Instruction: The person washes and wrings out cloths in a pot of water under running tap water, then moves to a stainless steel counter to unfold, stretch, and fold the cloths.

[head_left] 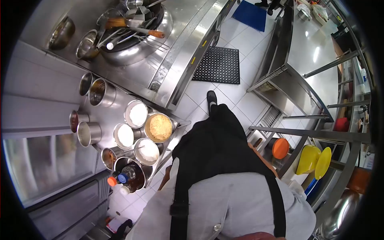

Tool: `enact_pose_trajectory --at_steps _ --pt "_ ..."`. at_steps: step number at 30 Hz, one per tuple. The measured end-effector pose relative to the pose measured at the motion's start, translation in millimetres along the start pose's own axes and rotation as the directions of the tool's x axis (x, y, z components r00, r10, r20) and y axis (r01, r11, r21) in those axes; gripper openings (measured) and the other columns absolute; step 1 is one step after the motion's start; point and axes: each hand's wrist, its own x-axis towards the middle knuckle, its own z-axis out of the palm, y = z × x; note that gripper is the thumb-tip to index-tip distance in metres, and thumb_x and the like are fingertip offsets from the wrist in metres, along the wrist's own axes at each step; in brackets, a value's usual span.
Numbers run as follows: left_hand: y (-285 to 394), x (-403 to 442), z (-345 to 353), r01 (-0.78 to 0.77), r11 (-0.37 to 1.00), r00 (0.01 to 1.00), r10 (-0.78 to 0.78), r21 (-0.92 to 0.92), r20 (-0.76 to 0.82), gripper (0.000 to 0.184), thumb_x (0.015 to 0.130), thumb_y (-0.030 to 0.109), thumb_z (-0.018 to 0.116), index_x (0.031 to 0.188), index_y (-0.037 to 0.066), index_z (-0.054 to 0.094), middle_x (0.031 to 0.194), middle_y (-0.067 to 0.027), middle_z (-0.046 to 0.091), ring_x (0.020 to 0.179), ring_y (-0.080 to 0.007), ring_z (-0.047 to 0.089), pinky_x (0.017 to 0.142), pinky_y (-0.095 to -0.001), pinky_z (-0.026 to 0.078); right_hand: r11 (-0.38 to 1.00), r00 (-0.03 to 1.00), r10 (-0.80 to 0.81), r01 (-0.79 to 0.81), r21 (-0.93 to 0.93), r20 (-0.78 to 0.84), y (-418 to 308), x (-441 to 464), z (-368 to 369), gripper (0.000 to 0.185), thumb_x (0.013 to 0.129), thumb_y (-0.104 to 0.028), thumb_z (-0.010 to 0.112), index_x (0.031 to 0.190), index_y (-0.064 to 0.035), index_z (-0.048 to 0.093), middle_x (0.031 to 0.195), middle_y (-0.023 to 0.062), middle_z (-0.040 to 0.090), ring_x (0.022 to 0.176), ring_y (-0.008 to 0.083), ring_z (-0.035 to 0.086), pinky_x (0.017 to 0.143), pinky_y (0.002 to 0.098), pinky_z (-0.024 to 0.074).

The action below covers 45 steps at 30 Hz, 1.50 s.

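Though I cannot tell whether the hidden hands are spread or closed, steel pots [161,148] of white powder [147,152] and yellow crumbs [159,127] stand on the counter [109,120] left of the left arm [164,180], an orange lid [281,148] beside the right forearm [263,158].

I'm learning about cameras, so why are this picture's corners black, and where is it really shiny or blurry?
In the head view, the curved black border suggests a very wide lens; in that head view, white glare streaks the steel worktop at upper right; also in the head view, the shiny panel at far left shows only smeary shapes.
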Motion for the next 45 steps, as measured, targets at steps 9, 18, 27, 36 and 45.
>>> enact_pose_trajectory --at_steps 9,18,27,36,45 --pt "35.4 12.0 8.6 -0.029 0.999 0.999 0.029 0.017 0.039 0.034 0.101 0.032 0.054 0.107 0.004 0.072 0.085 -0.0164 0.070 0.077 -0.0286 0.065 0.074 -0.0400 0.051 0.886 0.447 -0.440 0.077 -0.456 -0.779 -314.9 43.5 -332.9 0.061 0.084 -0.019 0.071 0.137 0.0013 0.048 0.140 0.0255 0.052 0.128 0.0406 0.049 0.109 0.0464 0.0397" --pt "77.2 8.7 11.9 0.057 0.997 0.998 -0.057 0.050 0.000 0.035 0.101 0.034 0.055 0.107 0.003 0.071 0.085 -0.0173 0.069 0.079 -0.0283 0.065 0.075 -0.0396 0.051 0.567 0.620 -0.432 -0.379 -0.731 -0.656 -272.1 146.9 -492.7 0.089 0.089 -0.034 0.068 0.154 0.0064 0.022 0.160 0.0239 0.025 0.147 0.0440 0.024 0.121 0.0528 0.0226" --pt "187.7 -38.9 -8.3 0.207 0.968 0.977 -0.212 0.138 0.019 0.037 0.102 0.035 0.055 0.108 0.001 0.070 0.085 -0.0182 0.069 0.080 -0.0280 0.065 0.077 -0.0392 0.051 0.731 0.614 -0.502 -0.076 -0.679 -0.609 -333.8 178.6 -549.2 0.091 0.087 -0.041 0.070 0.158 -0.0085 0.023 0.163 0.0194 0.023 0.147 0.0374 0.030 0.116 0.0605 0.0271" --pt "335.2 -7.3 29.0 0.070 0.995 0.997 -0.067 0.070 -0.044 0.039 0.102 0.036 0.056 0.108 0.000 0.069 0.085 -0.0191 0.069 0.082 -0.0278 0.065 0.079 -0.0389 0.050 0.863 0.483 -0.243 -0.288 -0.415 -0.841 -325.9 221.5 -604.8 0.090 0.084 -0.033 0.066 0.158 -0.0053 0.022 0.164 0.0143 0.023 0.153 0.0304 0.019 0.120 0.0568 0.0194" --pt "574.6 84.3 -9.6 -0.685 0.720 0.606 0.646 0.108 -0.465 0.015 0.095 0.005 0.063 0.107 -0.001 0.070 0.094 -0.0121 0.071 0.091 -0.0231 0.068 0.084 -0.0325 0.052 0.853 0.491 -0.231 -0.313 -0.418 -0.840 -323.0 236.2 -616.9 0.085 0.083 -0.032 0.063 0.156 -0.0049 0.027 0.164 0.0129 0.025 0.153 0.0288 0.019 0.120 0.0593 0.0193"
